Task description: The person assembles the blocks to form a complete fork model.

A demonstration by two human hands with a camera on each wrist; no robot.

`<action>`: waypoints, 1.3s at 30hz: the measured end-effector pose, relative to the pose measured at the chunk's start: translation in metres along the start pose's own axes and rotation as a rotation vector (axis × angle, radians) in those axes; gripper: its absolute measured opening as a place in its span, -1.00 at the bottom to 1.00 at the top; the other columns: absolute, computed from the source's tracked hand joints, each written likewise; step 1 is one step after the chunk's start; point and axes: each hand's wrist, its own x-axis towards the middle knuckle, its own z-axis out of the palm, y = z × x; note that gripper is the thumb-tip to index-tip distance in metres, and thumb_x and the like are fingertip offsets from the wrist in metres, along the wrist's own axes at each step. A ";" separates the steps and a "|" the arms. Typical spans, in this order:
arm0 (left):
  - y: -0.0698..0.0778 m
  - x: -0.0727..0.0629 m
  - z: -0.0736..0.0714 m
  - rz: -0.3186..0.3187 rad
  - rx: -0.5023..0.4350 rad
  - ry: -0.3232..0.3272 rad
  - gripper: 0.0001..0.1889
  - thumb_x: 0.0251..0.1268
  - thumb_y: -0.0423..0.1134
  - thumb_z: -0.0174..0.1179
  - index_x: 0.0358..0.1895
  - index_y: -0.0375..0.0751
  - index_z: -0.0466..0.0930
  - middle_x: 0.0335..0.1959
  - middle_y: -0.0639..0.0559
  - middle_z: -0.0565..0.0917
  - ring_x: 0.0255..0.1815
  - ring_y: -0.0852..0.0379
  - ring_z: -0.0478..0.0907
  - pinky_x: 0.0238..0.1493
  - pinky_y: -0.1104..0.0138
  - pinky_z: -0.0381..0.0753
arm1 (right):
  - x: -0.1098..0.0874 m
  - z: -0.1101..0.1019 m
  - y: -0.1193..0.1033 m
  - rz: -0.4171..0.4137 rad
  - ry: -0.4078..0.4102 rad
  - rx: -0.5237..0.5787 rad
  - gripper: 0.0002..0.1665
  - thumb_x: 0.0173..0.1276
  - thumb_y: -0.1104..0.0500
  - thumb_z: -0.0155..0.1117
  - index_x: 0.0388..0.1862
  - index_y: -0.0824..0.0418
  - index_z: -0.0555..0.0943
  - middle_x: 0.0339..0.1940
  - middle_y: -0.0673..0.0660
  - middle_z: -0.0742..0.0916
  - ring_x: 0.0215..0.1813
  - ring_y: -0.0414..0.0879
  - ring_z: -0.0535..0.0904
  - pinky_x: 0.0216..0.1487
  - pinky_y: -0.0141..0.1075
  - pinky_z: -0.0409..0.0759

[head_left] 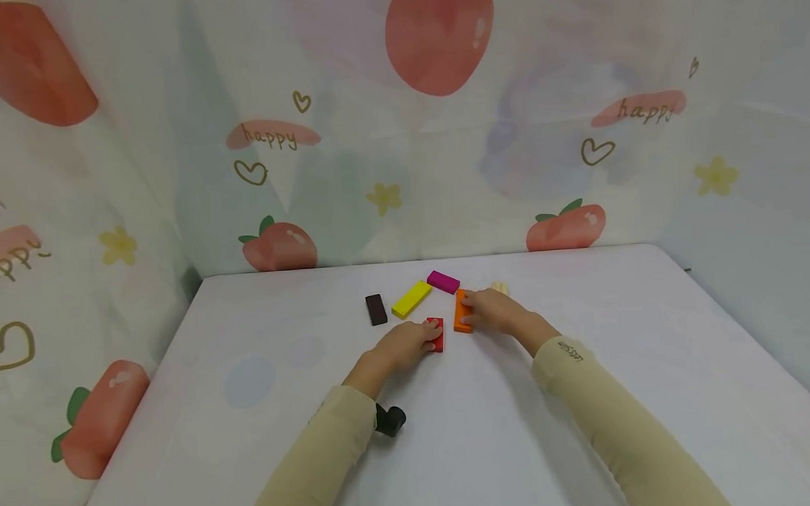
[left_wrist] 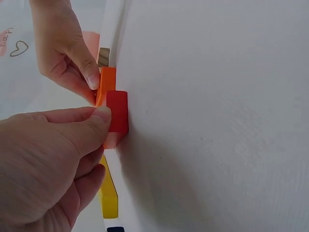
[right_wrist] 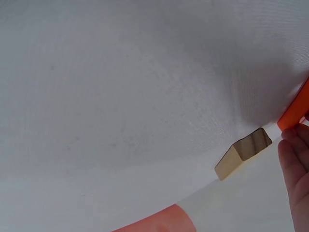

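Observation:
My left hand (head_left: 403, 345) pinches a small red block (head_left: 438, 346) between thumb and fingers, over the white table. In the left wrist view, the thumb presses on the side of the red block (left_wrist: 117, 113). Just right of it, my right hand (head_left: 497, 310) holds an orange block (head_left: 459, 315) by its right side, with the fingertips on it. The two blocks lie close together, roughly parallel. In the right wrist view, only part of the orange block (right_wrist: 295, 108) shows at the right edge, beside the fingers (right_wrist: 292, 159).
Behind the hands lie a yellow block (head_left: 412, 300), a magenta block (head_left: 443, 282) and a dark brown block (head_left: 376, 310). A plain wooden block (right_wrist: 244, 152) stands past the right hand. A black device (head_left: 391, 420) sits at the left wrist. A printed cloth (head_left: 442, 170) backs the table.

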 end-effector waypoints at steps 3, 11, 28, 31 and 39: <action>0.002 0.000 0.000 -0.007 0.023 -0.003 -0.52 0.33 -0.17 0.05 0.31 -0.07 0.32 0.26 0.06 0.39 0.18 0.09 0.40 0.20 0.29 0.33 | -0.001 -0.001 -0.001 -0.016 0.008 -0.008 -0.41 0.29 0.12 0.22 0.21 0.43 0.40 0.23 0.35 0.45 0.27 0.20 0.32 0.25 -0.01 0.25; 0.007 -0.004 -0.003 -0.026 0.017 -0.030 -0.52 0.31 -0.19 0.06 0.31 -0.06 0.32 0.26 0.07 0.39 0.18 0.10 0.40 0.19 0.27 0.33 | -0.003 -0.001 -0.002 -0.016 0.002 -0.011 -0.41 0.30 0.12 0.21 0.23 0.41 0.39 0.21 0.34 0.47 0.26 0.19 0.33 0.23 -0.01 0.27; 0.016 -0.015 -0.003 -0.070 -0.014 -0.067 -0.53 0.32 -0.22 0.08 0.31 -0.01 0.35 -0.08 0.04 0.58 -0.19 0.13 0.45 0.02 0.30 0.48 | -0.007 0.003 -0.005 -0.018 -0.008 -0.016 -0.42 0.28 0.11 0.23 0.21 0.40 0.42 0.18 0.31 0.51 0.22 0.17 0.38 0.21 -0.03 0.32; 0.015 -0.018 -0.002 -0.047 -0.007 -0.060 -0.51 0.30 -0.22 0.10 0.31 -0.01 0.35 -0.03 0.04 0.58 -0.16 0.13 0.47 0.03 0.31 0.47 | -0.007 0.003 -0.005 -0.026 -0.012 -0.027 -0.42 0.28 0.10 0.23 0.20 0.40 0.43 0.19 0.31 0.50 0.23 0.17 0.37 0.21 -0.03 0.32; 0.013 -0.023 0.004 -0.014 -0.003 -0.046 -0.50 0.30 -0.20 0.10 0.32 0.00 0.31 0.25 0.10 0.41 0.13 0.11 0.43 0.15 0.28 0.38 | -0.012 0.002 -0.010 -0.029 -0.015 -0.035 -0.43 0.29 0.10 0.22 0.19 0.39 0.44 0.19 0.31 0.50 0.23 0.18 0.37 0.22 -0.01 0.30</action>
